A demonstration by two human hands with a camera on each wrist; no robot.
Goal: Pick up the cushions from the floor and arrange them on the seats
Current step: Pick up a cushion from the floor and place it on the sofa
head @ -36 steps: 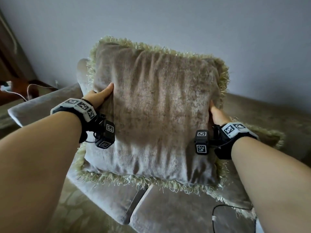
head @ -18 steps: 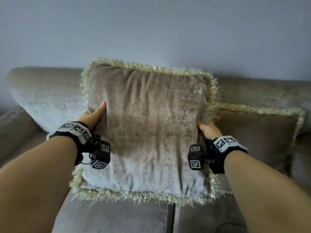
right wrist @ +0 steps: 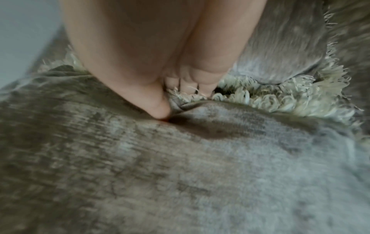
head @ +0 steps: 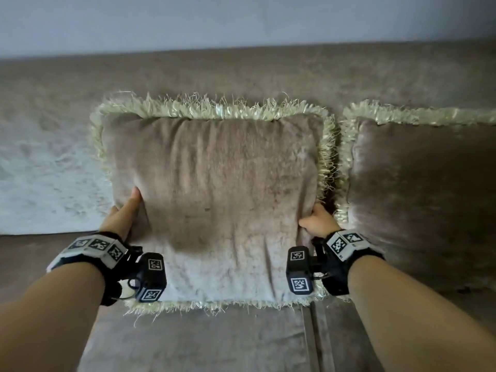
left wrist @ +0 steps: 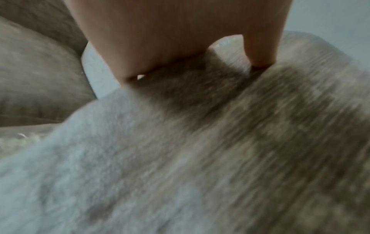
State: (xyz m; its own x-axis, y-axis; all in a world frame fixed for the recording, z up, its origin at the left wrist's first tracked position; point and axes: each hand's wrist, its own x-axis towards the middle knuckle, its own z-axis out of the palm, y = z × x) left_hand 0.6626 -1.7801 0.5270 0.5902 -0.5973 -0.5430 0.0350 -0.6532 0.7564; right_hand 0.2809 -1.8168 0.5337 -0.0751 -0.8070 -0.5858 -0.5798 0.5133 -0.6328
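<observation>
Head view: fringed cushion (head: 214,200) stands upright against the sofa backrest (head: 241,73), bottom fringe on the seat (head: 201,342) just left of the seam between seat pads. Left hand (head: 122,218) grips its left edge, thumb laid on the front face, the other fingers hidden behind. Right hand (head: 319,222) grips its right edge, thumb on the front face, fingers tucked into the fringe. Second cushion (head: 418,189) leans on the backrest just beside the first, toward the right end of the sofa; their fringes meet or nearly meet, can't tell which. Both wrists carry black bands with marker tags.

Left wrist view: blurred. Left hand (left wrist: 180,39) comes in from the top, thumb (left wrist: 260,52) pressed into the cushion (left wrist: 200,150) pile, palm against its edge. Sofa upholstery (left wrist: 36,76) at left. Fingers behind the cushion aren't visible, so the wrap is probably a clamp between thumb and fingers.

Right wrist view: right hand (right wrist: 156,63) pinches the cushion (right wrist: 180,166) edge, thumb tip (right wrist: 160,110) dug into the velvet, fingers (right wrist: 192,85) curled into the pale fringe (right wrist: 270,101). Second cushion (right wrist: 280,47) sits right behind that fringe.
</observation>
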